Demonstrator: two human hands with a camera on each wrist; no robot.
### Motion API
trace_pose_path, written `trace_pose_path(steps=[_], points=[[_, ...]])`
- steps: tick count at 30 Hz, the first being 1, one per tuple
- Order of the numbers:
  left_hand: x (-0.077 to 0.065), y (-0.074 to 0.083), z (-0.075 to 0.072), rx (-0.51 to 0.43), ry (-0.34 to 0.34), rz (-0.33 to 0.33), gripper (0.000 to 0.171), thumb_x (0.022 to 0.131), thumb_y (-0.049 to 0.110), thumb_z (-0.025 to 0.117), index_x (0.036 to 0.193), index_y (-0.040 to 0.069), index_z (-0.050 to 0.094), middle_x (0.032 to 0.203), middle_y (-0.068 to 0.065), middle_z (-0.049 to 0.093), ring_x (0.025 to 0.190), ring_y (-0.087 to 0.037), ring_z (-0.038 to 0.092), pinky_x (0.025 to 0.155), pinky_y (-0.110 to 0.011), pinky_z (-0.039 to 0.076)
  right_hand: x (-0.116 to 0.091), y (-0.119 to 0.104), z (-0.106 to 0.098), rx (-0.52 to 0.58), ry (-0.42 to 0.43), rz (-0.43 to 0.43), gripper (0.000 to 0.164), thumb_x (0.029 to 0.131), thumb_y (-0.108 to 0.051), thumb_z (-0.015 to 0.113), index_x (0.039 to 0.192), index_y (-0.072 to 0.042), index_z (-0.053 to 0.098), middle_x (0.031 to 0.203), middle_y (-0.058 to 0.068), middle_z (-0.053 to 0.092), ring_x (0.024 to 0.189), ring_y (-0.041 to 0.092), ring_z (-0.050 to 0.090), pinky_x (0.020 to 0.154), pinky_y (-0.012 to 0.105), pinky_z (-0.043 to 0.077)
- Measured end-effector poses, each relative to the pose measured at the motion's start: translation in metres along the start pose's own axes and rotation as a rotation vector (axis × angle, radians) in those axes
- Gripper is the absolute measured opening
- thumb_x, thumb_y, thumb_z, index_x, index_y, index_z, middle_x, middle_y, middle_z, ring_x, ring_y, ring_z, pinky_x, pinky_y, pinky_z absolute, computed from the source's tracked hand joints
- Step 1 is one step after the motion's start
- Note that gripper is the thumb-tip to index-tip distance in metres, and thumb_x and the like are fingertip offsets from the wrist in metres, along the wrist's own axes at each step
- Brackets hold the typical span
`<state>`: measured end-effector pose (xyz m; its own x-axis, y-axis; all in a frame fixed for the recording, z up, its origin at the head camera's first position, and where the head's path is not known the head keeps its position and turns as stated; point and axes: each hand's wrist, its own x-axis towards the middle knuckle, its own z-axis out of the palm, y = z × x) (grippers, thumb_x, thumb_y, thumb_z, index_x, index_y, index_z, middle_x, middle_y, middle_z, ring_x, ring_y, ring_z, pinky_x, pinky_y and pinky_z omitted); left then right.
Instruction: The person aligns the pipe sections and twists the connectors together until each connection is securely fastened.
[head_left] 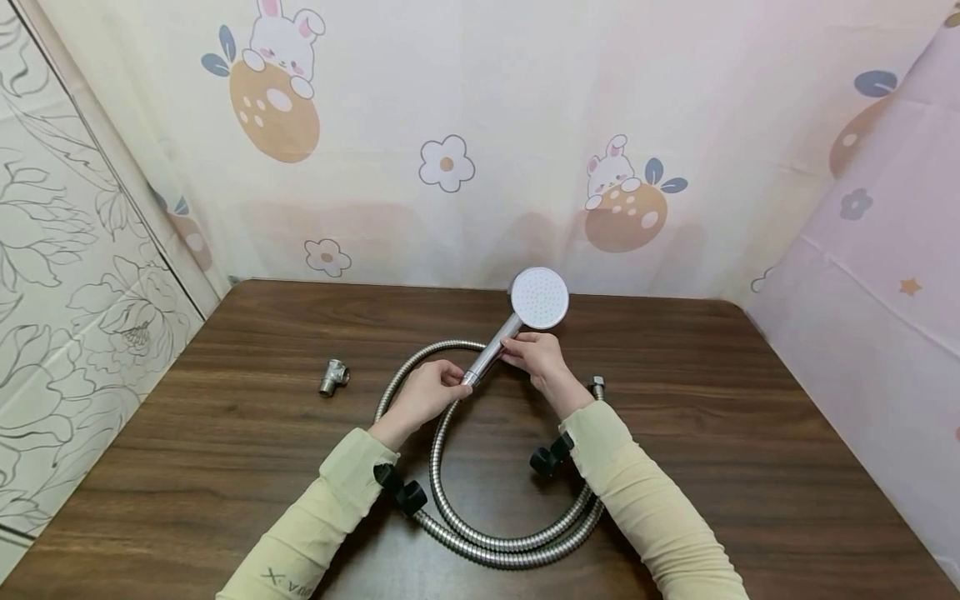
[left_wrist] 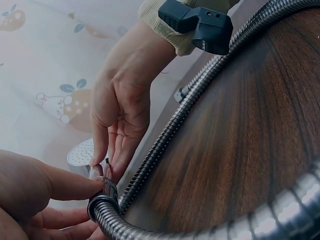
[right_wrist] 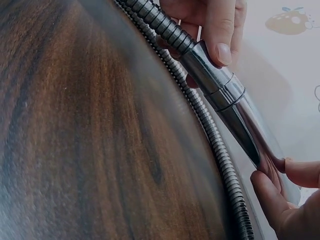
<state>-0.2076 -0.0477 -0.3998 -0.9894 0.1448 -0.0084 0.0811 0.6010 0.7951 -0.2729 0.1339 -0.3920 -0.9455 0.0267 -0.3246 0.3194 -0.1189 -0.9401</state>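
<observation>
A chrome shower head [head_left: 539, 298] with a round white spray face is held over the table, its handle slanting down to the left. My right hand [head_left: 537, 358] pinches the handle [right_wrist: 240, 125] between thumb and fingers, below the head. At the handle's lower end, my left hand [head_left: 429, 390] pinches the hose's metal end nut [right_wrist: 207, 70] with thumb and fingertips. The nut sits against the handle, in line with it. From the nut the ribbed metal shower hose [head_left: 442, 475] runs down and loops on the table.
A small chrome tee fitting [head_left: 334, 377] stands on the brown wooden table [head_left: 187, 467] to the left. The hose's other end nut [head_left: 597, 382] lies right of my right hand. A patterned curtain [head_left: 495, 100] hangs behind the table's far edge.
</observation>
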Motion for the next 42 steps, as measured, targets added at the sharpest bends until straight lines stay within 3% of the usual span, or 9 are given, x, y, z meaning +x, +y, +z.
trace_pose_path(steps=[7,14,20,28,42], points=[[0.0025,-0.0016,0.0031,-0.001,-0.010,0.004,0.026,0.079,0.020,0.069,0.100,0.006,0.067,0.082,-0.001,0.067,0.074,-0.010,0.058,0.067,-0.025,0.046,0.0011,0.0031,0.0003,-0.003,-0.009,-0.001,0.035,0.084,0.005,0.057,0.116,0.017,0.048,0.093,0.015,0.057,0.065,0.009,0.062,0.075,0.026,0.052],[0.0019,-0.0017,0.0033,-0.039,-0.008,0.006,0.024,0.079,0.019,0.069,0.099,0.006,0.067,0.084,-0.003,0.068,0.075,-0.011,0.060,0.067,-0.025,0.046,0.0010,0.0033,0.0006,0.008,-0.016,0.017,0.040,0.085,0.004,0.057,0.121,0.015,0.045,0.106,0.021,0.055,0.067,0.009,0.062,0.076,0.025,0.052],[0.0018,-0.0024,0.0043,-0.056,0.001,0.022,0.024,0.079,0.019,0.069,0.098,0.005,0.067,0.085,-0.004,0.069,0.077,-0.013,0.062,0.069,-0.026,0.048,-0.0006,0.0031,0.0020,0.007,0.002,0.002,0.039,0.084,0.004,0.058,0.120,0.015,0.046,0.095,0.015,0.058,0.067,0.009,0.062,0.076,0.026,0.052],[-0.0010,-0.0011,0.0051,-0.052,0.001,0.040,0.023,0.080,0.019,0.068,0.098,0.005,0.068,0.086,-0.004,0.069,0.077,-0.012,0.062,0.069,-0.026,0.048,-0.0026,0.0049,0.0043,-0.020,0.041,-0.019,0.038,0.083,0.003,0.059,0.117,0.017,0.047,0.105,0.023,0.055,0.065,0.009,0.062,0.074,0.026,0.052],[-0.0017,-0.0016,0.0066,-0.079,-0.011,0.045,0.023,0.079,0.017,0.068,0.098,0.004,0.068,0.085,-0.004,0.070,0.074,-0.009,0.062,0.065,-0.023,0.047,-0.0043,0.0080,0.0040,-0.054,0.057,0.031,0.031,0.085,-0.002,0.060,0.111,0.010,0.049,0.099,0.018,0.057,0.064,0.009,0.063,0.073,0.024,0.052]])
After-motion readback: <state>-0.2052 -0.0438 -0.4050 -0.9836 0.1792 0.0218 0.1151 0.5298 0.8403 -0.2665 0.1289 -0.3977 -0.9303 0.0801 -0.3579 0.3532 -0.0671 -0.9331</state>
